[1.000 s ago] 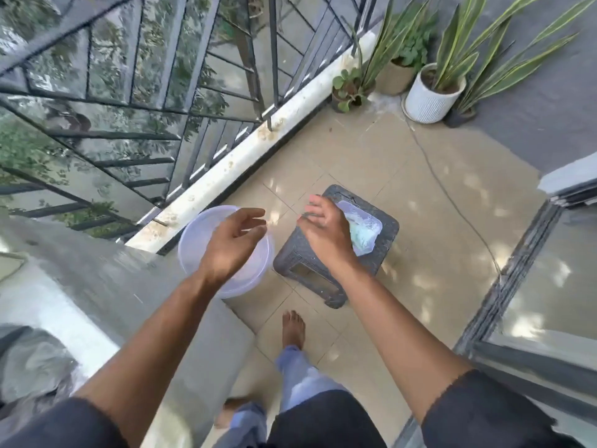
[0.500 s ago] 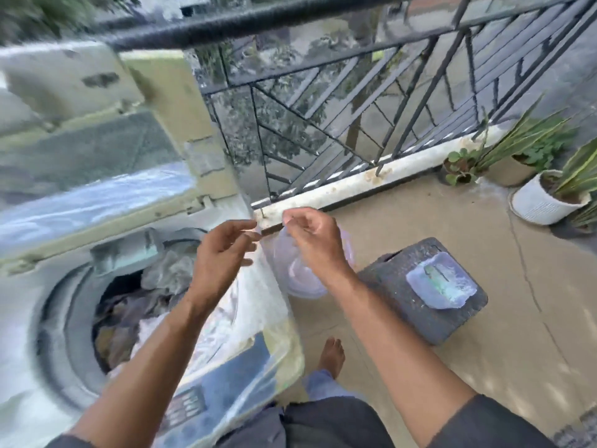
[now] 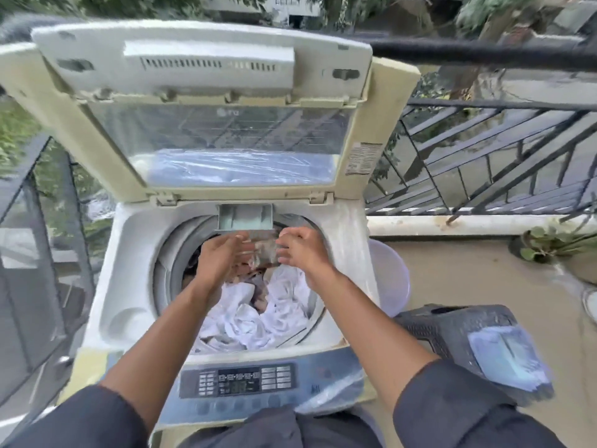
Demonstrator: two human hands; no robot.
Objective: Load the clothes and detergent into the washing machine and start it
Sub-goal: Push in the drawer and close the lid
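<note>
Working over the open washing machine (image 3: pixel 135 253), clothes (image 3: pixel 258 312) already in its drum, I'd keep both hands low so detergent falls inside. Left hand (image 3: pixel 219 257) and right hand (image 3: pixel 300 247) hover above the clothes; whether their blurred fingers pinch anything, I cannot tell.

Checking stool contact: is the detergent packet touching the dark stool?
Touching. The head view shows the detergent packet lying flat on the dark stool, no gap beneath it.
</note>
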